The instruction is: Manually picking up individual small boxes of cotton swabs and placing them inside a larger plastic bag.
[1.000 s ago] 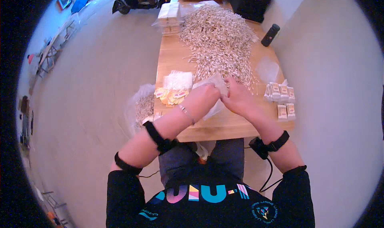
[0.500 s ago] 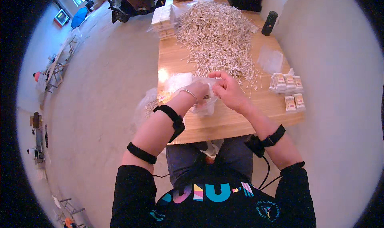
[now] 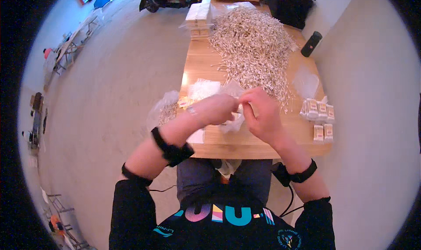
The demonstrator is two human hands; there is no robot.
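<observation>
Seemingly, the right hand (image 3: 264, 118) is pinching a clear bag (image 3: 232, 126) above the table (image 3: 258, 148) — the left hand (image 3: 222, 109) is curling beside it, grip too blurred to tell; several packs (image 3: 318, 110) are looking filled, while a swab heap (image 3: 254, 48) is lying loose.

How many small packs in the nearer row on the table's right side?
2 visible: the left pack and the right pack, side by side. More may be hidden behind or beneath.
</observation>
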